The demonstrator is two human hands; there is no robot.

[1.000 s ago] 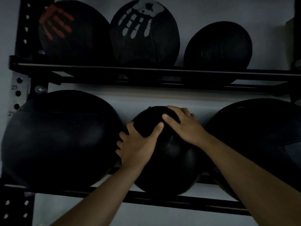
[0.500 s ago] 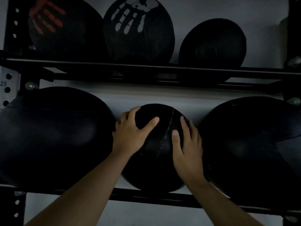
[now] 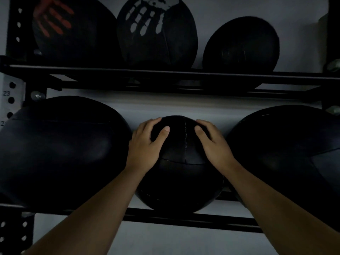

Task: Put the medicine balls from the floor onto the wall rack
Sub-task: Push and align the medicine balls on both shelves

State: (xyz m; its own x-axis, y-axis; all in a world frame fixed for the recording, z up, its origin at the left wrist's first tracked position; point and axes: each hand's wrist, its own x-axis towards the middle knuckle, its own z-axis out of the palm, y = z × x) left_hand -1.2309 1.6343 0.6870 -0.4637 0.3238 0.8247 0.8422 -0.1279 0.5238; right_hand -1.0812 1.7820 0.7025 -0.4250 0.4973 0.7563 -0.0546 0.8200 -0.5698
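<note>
A small black medicine ball (image 3: 181, 179) with stitched seams sits on the lower rails of the black wall rack (image 3: 184, 220), between two much larger black balls. My left hand (image 3: 147, 147) lies on its upper left side, fingers spread and curled over the top. On the upper right side my right hand (image 3: 214, 146) rests the same way. Both palms press on the ball's surface. The ball's underside is hidden behind the front rail.
A big black ball (image 3: 58, 153) fills the lower shelf's left, another (image 3: 287, 159) its right. The upper shelf (image 3: 165, 74) carries a ball with a red handprint (image 3: 71, 32), one with a white handprint (image 3: 156, 32) and a plain one (image 3: 241, 46). A perforated upright (image 3: 11, 100) stands at left.
The ball has turned under my hands, its seam now upright in the middle. Both hands shifted apart to the ball's upper sides; the right hand moved up from the lower right.
</note>
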